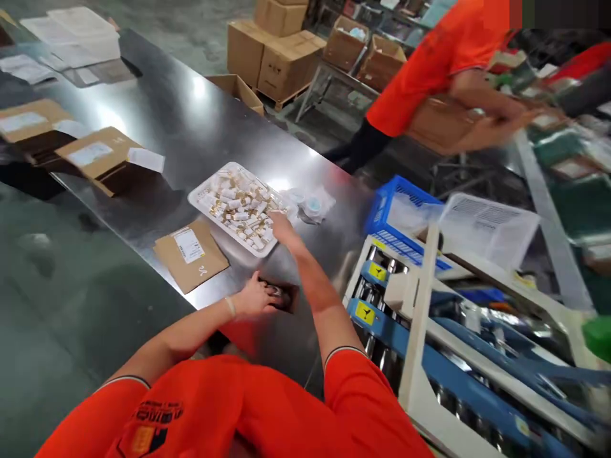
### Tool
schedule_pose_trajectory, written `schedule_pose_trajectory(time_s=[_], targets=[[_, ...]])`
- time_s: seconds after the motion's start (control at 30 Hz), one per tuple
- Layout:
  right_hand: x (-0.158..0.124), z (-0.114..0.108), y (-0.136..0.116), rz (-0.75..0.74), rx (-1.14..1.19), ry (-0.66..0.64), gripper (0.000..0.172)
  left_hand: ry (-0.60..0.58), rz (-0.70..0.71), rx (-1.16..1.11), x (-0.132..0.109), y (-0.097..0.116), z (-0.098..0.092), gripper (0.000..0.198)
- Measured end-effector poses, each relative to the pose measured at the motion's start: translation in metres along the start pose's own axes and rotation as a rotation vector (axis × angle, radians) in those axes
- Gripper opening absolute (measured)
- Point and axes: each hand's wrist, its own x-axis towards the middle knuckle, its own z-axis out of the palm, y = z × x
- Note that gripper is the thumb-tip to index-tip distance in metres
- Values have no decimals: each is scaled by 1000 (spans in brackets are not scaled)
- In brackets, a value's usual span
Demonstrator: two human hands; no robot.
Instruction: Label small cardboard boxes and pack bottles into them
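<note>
A small brown cardboard box (pixel 289 299) stands on the metal table close to my body, with dark, shiny contents partly in sight. My left hand (pixel 258 296) grips its left side, fingers curled over the opening. My right hand (pixel 282 228) reaches over the right side of a white tray (pixel 199 196). Its fingers are drawn together at the heap of small white-and-gold parts (pixel 241 207); whatever lies between the fingertips is hidden. Left of the box lies a stack of flattened cardboard (pixel 191 256) with a white label.
Clear plastic bags (pixel 315 205) lie beside the tray. Cardboard boxes (pixel 98 152) and translucent bins (pixel 79 38) occupy the table's left end. To the right are a blue crate (pixel 398 191) and a roller machine (pixel 382 312). A co-worker (pixel 443 57) in orange carries a box beyond the table.
</note>
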Motion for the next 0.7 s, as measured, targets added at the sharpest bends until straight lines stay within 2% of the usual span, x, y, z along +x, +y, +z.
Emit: schedule_pose_trajectory(time_s=[0.07,0.13,0.2,0.27,0.4,0.53,0.57,0.63,0.7], targets=[[37,6,-19,48,-84,18,65,-19,-12,27,4,1,2,33],[53,16,-35,57,-132,-35,61,-4,-27,61,7,1,5,33],[49,23,-43,51,-163,-58,54,25,-37,91,10,2,8,37],[32,21,-44,18,-202,-82,55,46,-34,103,11,3,11,39],[-36,-10,-37,-36,-294,-98,55,43,-43,68,12,6,10,32],[-138,-41,-32,3,-293,37,38,29,-49,51,14,7,8,28],[-162,-42,-34,33,-310,9,36,41,-48,48,14,7,8,31],[-199,-30,-41,128,-346,-135,32,80,-50,40,15,7,8,40],[-215,-4,-51,242,-337,-312,24,93,-52,37,16,6,10,38]])
